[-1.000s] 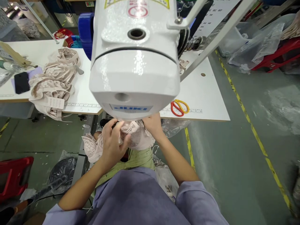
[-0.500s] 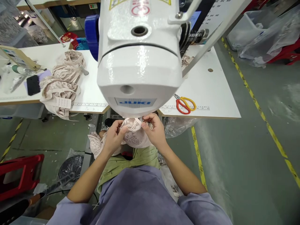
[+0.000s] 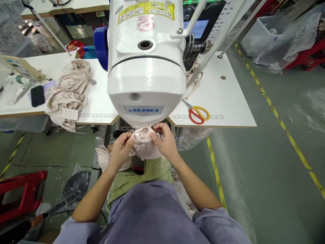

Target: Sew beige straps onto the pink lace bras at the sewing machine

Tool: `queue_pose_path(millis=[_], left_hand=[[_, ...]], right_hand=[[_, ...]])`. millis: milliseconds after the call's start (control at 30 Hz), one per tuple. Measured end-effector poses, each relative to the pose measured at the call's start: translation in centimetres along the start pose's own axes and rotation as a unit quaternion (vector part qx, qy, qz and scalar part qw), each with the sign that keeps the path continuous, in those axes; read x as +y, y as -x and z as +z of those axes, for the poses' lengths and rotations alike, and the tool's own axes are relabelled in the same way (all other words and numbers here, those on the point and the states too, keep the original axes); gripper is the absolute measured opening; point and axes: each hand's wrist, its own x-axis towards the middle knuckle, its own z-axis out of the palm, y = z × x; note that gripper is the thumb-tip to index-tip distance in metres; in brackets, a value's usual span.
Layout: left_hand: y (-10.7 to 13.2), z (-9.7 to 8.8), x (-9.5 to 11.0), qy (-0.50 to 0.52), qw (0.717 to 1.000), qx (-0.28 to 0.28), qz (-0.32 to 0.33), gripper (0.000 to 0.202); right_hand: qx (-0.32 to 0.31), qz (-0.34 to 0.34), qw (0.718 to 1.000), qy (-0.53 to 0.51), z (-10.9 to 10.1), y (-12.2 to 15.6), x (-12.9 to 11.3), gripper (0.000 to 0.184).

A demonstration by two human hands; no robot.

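Note:
A pale pink lace bra (image 3: 145,149) lies stretched between my hands just below the head of a white sewing machine (image 3: 146,78). My left hand (image 3: 122,147) pinches its left edge between thumb and fingers. On the opposite side, my right hand (image 3: 164,139) grips the upper right edge, close under the machine head. Another lace cup (image 3: 103,157) hangs to the left of my left hand, over my lap. The machine head hides the needle and the top of the fabric.
Left on the white table are a heap of beige lace bras (image 3: 67,91) and a black phone (image 3: 37,96). Scissors (image 3: 198,113) with red and yellow handles rest right of the machine. A control screen (image 3: 199,29) stands behind. A red stool (image 3: 22,193) is at lower left.
My view has shifted slightly, showing more of the screen and scissors. Both hands keep their hold on the bra, and its upper edge lies a little more open between them.

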Motion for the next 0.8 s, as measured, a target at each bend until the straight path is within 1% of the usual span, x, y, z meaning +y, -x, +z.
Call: queue_pose_path(millis=[67,167,267,400,467,567,633,733,800], left_hand=[[0.0,-0.1,0.0,0.011,1.0,-0.003,-0.011,0.044],[0.0,-0.2,0.1,0.028,1.0,-0.001,-0.009,0.042],[-0.1,-0.2,0.2,0.037,0.999,0.001,-0.007,0.04],[0.4,-0.3,0.6,0.04,0.999,-0.009,-0.009,0.039],[0.9,-0.3,0.8,0.038,0.999,-0.033,-0.002,0.04],[1.9,-0.3,0.9,0.046,0.995,-0.085,0.008,0.043],[2.4,-0.1,0.6,0.052,0.991,-0.119,0.004,0.044],[2.8,0.8,-0.1,0.083,0.984,-0.159,-0.02,0.045],[2.9,1.8,-0.3,0.153,0.97,-0.181,-0.056,0.046]], right_hand=[[0.001,0.009,1.0,0.0,0.0,0.0,-0.2,0.038],[0.0,0.03,0.999,-0.01,0.1,-0.1,-0.4,0.039],[-0.008,0.054,0.998,-0.031,0.5,-0.4,-0.3,0.039],[-0.004,0.072,0.995,-0.068,0.6,-0.4,-0.5,0.037],[-0.02,0.095,0.99,-0.098,0.2,0.2,-0.8,0.035],[-0.058,0.134,0.977,-0.153,-0.8,1.9,-1.3,0.032],[-0.063,0.15,0.971,-0.176,-1.4,3.2,-1.6,0.028],[-0.066,0.168,0.967,-0.182,-1.9,4.8,-2.0,0.026],[-0.087,0.156,0.971,-0.161,-1.7,5.9,-2.3,0.026]])
